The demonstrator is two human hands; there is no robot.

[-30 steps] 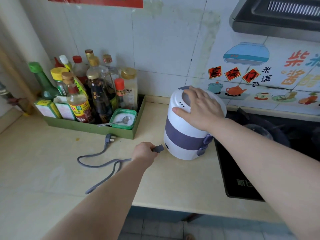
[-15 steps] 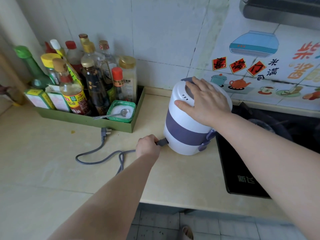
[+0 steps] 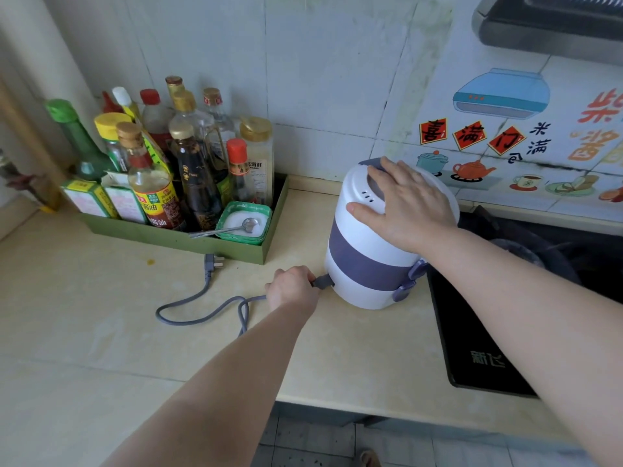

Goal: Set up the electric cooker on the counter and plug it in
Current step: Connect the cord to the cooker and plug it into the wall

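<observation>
Since a second ago my left hand (image 3: 293, 286) has brought the grey connector (image 3: 323, 282) across, and its blunt end now touches the socket low on the cooker (image 3: 364, 264). My fingers are curled round the connector. My right hand (image 3: 408, 203) lies spread on the smooth white lid, fingers straight. The cooker, a rounded plastic cylinder with a purple band, stands on the pale matte counter (image 3: 101, 332) beside the glossy black hob (image 3: 472, 348). Its rubbery cord (image 3: 202, 315) loops back to the pronged plug (image 3: 212, 261), which lies loose by the green tray (image 3: 168, 239).
</observation>
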